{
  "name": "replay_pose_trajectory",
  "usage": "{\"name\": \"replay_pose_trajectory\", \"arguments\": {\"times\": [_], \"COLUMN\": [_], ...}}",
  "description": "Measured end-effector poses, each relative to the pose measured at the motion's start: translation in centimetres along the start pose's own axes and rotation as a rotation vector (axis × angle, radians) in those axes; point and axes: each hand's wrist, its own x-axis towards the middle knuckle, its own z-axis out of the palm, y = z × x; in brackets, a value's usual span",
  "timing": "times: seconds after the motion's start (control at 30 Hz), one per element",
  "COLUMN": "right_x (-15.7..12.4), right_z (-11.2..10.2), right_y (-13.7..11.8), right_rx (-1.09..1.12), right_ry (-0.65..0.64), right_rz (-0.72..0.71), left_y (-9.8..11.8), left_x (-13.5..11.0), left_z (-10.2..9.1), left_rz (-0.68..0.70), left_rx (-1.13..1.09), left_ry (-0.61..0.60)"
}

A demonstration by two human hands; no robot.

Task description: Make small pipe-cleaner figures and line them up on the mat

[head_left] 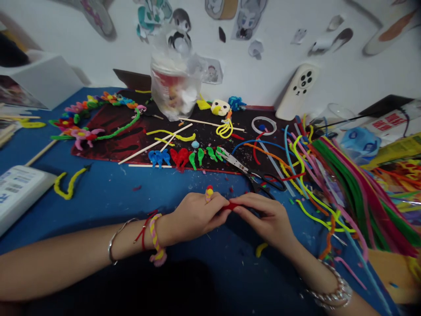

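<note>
Both hands are in tight at the middle of the blue tabletop (131,197), the left hand (194,215) and the right hand (259,215) fingertip to fingertip, and there it is: a short piece of red pipe cleaner (230,206) pinched between them! Both hands are closed around it, fingers covering most of the piece, so we can't make out its ends or its full shape. Perched on the left hand's fingers is a small yellow-and-red pipe-cleaner twist (209,193), possibly a ring, but it's too small to call from here. Just past the right fingertips lie black-handled scissors (261,184), open, their handles partly lost in shadow behind the right hand. Beyond them, along the far edge, sits a dark red-and-black mat (112,145) carrying a neat row of blue, red and green pipe-cleaner shapes (184,157). Over on the right edge, a big bundle of long pipe cleaners (362,193) fans across the tabletop and runs out of the frame. On the left wrist, a braided yellow-and-pink pipe-cleaner bracelet (157,239) sits beside a silver bangle (113,243); the right wrist wears a chunky silver bracelet (329,292). A yellow pipe-cleaner squiggle (69,184) lies toward the left edge.
</note>
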Motion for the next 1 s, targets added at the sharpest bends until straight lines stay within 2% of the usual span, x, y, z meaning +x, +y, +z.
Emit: {"name": "replay_pose_trajectory", "arguments": {"times": [0.23, 0.43, 0.6, 0.67, 0.8, 0.9, 1.0], "right_x": [-0.4, -0.6, -0.9, -0.9, -0.7, -0.3, 0.1], "right_z": [0.6, 0.6, 0.7, 0.8, 0.5, 0.2, -0.6], "right_y": [-0.1, 0.1, 0.6, 0.8, 0.7, 0.6, 1.2], "right_rx": [-0.121, -0.234, -0.272, -0.256, -0.236, -0.243, -0.349], "right_ry": [0.062, 0.055, 0.055, 0.044, -0.015, -0.067, -0.033], "right_rz": [-0.056, -0.224, -0.260, -0.242, -0.168, -0.141, -0.106], "left_y": [0.1, 0.1, 0.2, 0.2, 0.0, -0.4, -0.8], "left_x": [0.1, 0.4, 0.7, 1.0, 1.7, 2.2, 2.5], "left_z": [-0.1, -0.4, -0.9, -1.1, -1.3, -1.2, -1.2], "left_rz": [-0.107, -0.155, -0.184, -0.217, -0.373, -0.406, -0.472], "left_rx": [-0.079, -0.170, -0.234, -0.331, -0.682, -0.828, -0.945], "left_ry": [-0.095, -0.102, -0.216, -0.269, -0.305, -0.249, -0.197]}}
